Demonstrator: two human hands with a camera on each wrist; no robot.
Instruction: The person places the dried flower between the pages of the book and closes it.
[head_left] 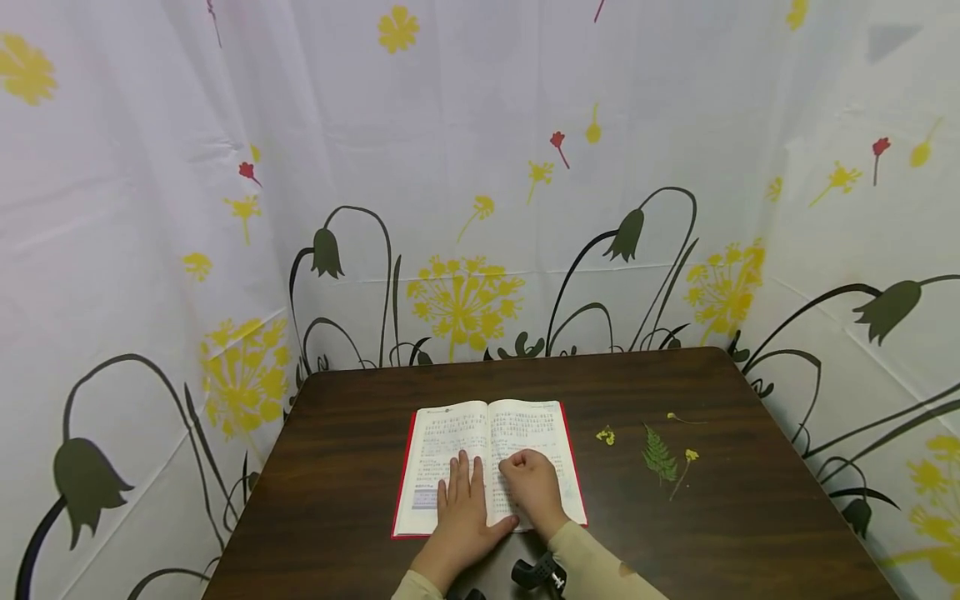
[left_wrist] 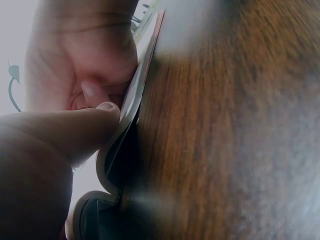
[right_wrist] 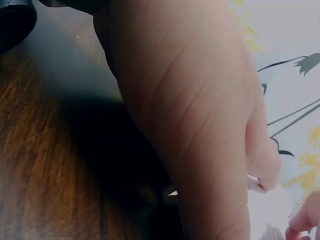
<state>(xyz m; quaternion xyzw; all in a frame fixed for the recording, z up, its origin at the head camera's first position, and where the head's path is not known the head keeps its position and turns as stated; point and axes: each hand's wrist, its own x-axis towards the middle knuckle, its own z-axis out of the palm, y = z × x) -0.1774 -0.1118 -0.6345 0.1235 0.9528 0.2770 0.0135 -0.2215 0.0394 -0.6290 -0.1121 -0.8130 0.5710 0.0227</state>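
An open book (head_left: 453, 421) with printed pages and a red cover edge lies on the dark wooden table. My left hand (head_left: 461, 515) rests flat on its left page, fingers spread and straight, with the thumb reaching over the lower edge of the right page. On the right page, close to the fold, my right hand (head_left: 535, 487) leans with its fingers curled into a fist. In the left wrist view the right hand (left_wrist: 85, 60) shows tucked fingers, and nothing can be seen in them. The right wrist view is mostly filled by the right hand (right_wrist: 190, 115).
Right of the book lie a green fern leaf (head_left: 658, 456), a small yellow flower cluster (head_left: 606, 435), a yellow flower on a stem (head_left: 684, 471) and another thin flower stem (head_left: 684, 419). A white curtain (head_left: 450, 125) with printed flowers hangs behind the wooden table (head_left: 330, 467).
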